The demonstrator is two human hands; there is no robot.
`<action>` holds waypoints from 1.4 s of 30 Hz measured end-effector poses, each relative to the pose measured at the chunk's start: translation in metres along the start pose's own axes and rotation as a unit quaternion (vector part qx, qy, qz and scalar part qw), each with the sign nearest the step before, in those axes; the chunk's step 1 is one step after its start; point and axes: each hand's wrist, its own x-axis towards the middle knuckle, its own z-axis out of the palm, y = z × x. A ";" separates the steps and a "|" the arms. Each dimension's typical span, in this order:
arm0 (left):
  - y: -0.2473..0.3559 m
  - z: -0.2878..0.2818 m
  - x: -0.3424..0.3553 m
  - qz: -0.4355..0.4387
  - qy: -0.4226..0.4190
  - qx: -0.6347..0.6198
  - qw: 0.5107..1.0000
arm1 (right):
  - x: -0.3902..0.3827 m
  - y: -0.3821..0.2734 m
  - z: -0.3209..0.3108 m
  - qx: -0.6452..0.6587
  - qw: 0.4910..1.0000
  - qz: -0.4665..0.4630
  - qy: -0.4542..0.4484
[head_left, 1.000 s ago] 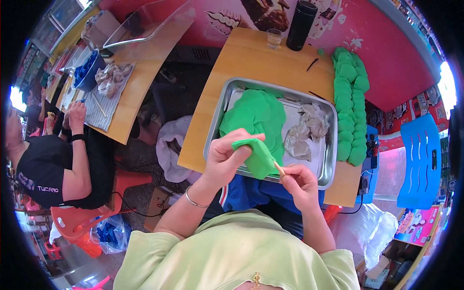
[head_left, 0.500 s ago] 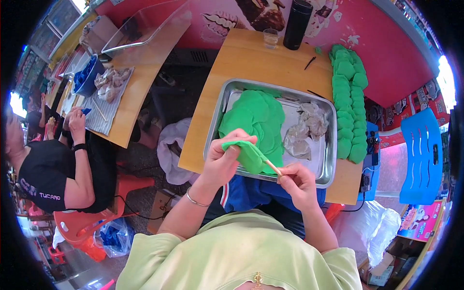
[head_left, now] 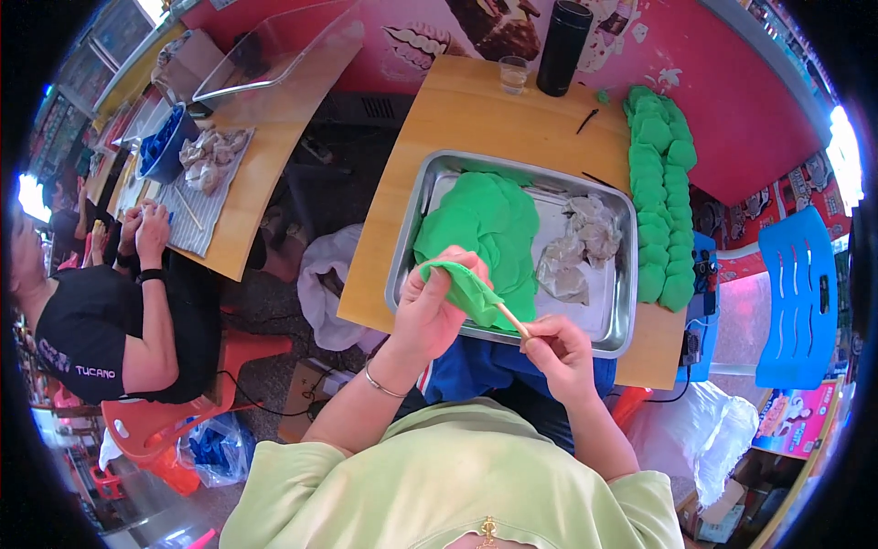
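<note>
My left hand (head_left: 430,302) grips a thin green sheet (head_left: 468,291), folded over, above the near part of a steel tray. A pale wooden stick (head_left: 511,320) runs from that sheet to my right hand (head_left: 555,348), which pinches its near end. The metal tray (head_left: 628,265) holds a loose pile of overlapping green rounds (head_left: 476,220) on its left side and crumpled beige, translucent material (head_left: 585,242) on its right. Along the right of the tray, two long rows of green scalloped pieces (head_left: 658,201) lie on the wooden table (head_left: 430,119).
A black flask (head_left: 564,46), glass (head_left: 513,75) and thin dark tools (head_left: 587,119) are at the back. Left, a co-worker (head_left: 101,329) sits at another table (head_left: 233,242) with a blue tub (head_left: 157,151). A blue chair (head_left: 796,302) and white sack (head_left: 695,439) stand right.
Over the last second my hands have shifted slightly leftward, and the green sheet in my left hand has tilted and looks narrower, more folded. More of the stick shows between sheet and right hand.
</note>
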 end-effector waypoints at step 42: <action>-0.054 0.012 0.039 -0.200 -0.069 0.360 0.909 | 0.067 -0.061 -0.052 -0.328 0.944 0.012 0.042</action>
